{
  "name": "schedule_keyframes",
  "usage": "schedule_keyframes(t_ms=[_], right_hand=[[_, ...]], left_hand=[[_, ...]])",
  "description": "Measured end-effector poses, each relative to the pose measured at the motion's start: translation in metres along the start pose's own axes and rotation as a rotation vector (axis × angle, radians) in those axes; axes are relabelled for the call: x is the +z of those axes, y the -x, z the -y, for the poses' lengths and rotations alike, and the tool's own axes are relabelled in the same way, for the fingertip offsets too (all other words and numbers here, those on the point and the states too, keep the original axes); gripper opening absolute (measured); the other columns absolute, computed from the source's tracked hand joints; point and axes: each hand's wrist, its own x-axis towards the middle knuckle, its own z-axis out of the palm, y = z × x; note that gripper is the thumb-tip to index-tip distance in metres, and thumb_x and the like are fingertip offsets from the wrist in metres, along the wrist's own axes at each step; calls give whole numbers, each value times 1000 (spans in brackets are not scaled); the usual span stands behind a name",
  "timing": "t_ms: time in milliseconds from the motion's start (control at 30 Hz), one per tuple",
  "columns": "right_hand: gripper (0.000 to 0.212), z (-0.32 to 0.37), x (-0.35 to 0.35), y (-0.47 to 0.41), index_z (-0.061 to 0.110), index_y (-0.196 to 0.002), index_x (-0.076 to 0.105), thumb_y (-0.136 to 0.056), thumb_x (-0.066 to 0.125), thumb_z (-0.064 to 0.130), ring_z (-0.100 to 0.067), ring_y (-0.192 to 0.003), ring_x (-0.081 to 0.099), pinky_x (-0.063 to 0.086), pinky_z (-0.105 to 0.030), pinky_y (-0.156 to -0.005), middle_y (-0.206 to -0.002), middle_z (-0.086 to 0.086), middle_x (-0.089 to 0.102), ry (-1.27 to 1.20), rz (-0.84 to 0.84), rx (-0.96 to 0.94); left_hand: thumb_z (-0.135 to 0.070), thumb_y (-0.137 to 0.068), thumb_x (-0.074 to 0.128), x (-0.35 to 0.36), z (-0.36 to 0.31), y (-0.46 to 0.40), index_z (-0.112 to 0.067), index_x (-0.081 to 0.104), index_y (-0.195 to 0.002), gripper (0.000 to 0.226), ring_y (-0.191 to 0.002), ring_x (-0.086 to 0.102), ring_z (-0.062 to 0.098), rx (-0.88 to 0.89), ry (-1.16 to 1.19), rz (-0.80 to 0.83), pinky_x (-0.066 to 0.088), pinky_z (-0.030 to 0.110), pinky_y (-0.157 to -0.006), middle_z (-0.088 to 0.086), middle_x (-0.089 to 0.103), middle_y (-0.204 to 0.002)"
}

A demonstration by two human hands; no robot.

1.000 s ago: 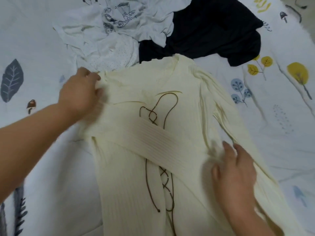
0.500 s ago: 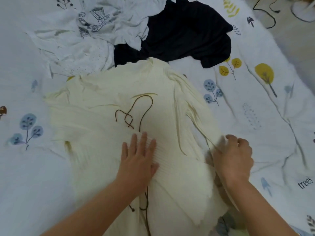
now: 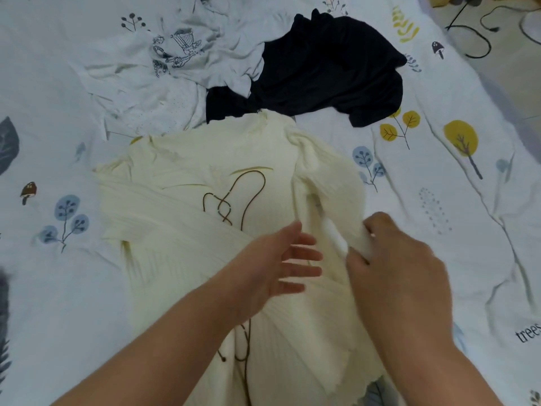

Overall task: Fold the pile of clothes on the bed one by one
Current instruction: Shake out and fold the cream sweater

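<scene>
The right hand (image 3: 392,265) now grips the cream sweater (image 3: 187,218)'s right sleeve, lifting it inward, while the left hand (image 3: 272,265), fingers spread and holding nothing, has slid right: second sleeve fold beginning.

two bare forearms, no sleeves, bare fingers (image 3: 304,254)

I see soft, even, fairly bright light with only faint shadows in the bedsheet (image 3: 439,230) creases and no glare. Both hands smear with motion blur, and the wide lens bends the frame's edges.
</scene>
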Motion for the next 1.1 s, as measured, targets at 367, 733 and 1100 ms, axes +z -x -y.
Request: schedule_keyframes(t_ms=[367, 733, 1100], right_hand=[[59, 13, 79, 7, 28, -145, 19, -92, 42, 17, -20, -138, 16, 16, -38, -113, -147, -1, 24, 45, 343, -209], [32, 23, 85, 24, 15, -53, 58, -28, 74, 4, -18, -31, 27, 22, -22, -43, -37, 2, 44, 105, 130, -400], [28, 54, 90, -3, 23, -120, 50, -93, 45, 28, -19, -111, 47, 38, -30, -87, -116, 0, 52, -117, 388, -274]], left_hand=[[-5, -88, 55, -95, 35, -9, -7, 61, -87, 7, -72, 58, 22, -33, -132, -669, 52, 35, -70, 13, 62, -85], [-60, -78, 57, -71, 48, -8, -18, 47, -83, 44, -76, 52, 15, 77, -925, -857, 36, 26, -63, -2, 48, -84], [-11, -96, 41, -126, 45, 23, 5, 63, -98, 27, -62, 66, 20, -65, 452, -364, 58, 28, -57, 16, 70, -83]])
